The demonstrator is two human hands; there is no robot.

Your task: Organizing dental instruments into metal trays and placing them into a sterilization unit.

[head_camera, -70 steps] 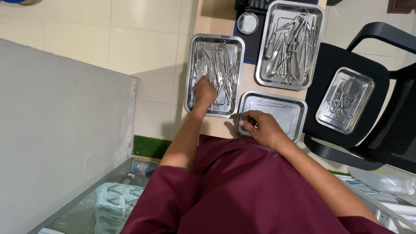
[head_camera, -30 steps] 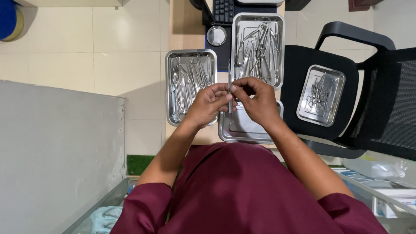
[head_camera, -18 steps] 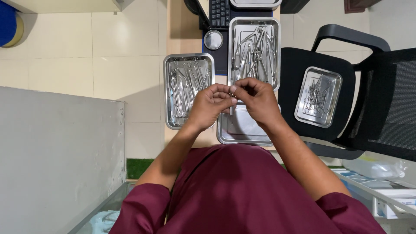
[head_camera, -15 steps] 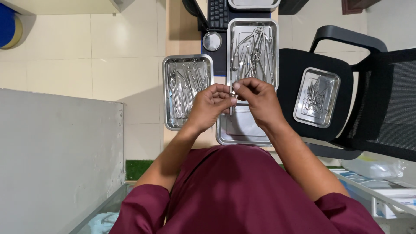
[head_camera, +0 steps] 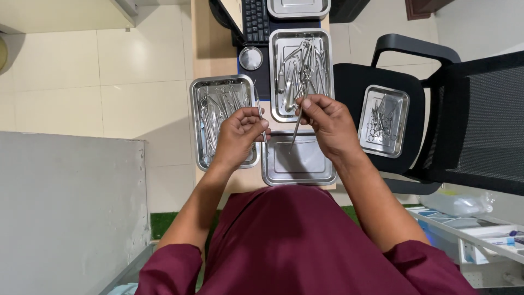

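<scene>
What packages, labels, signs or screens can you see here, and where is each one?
Clear plastic bag: lower right, crumpled, on the white shelf.
Small white and blue packets: far lower right on that shelf, too small to tell more.
No signs or screens in view.

Both forearms reach forward, bent at the elbows, with the left hand [head_camera: 236, 133] and right hand [head_camera: 326, 123] raised apart, fingers pinched closed.

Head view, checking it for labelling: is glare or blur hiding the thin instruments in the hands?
Head view: sharp overall, evenly lit. The left hand and right hand each hold a thin metal instrument, both legible. The steel trays shine with bright reflections, so their piled tools merge. Soft shadows fall on the floor. Straight edges bow slightly toward the frame borders.
</scene>
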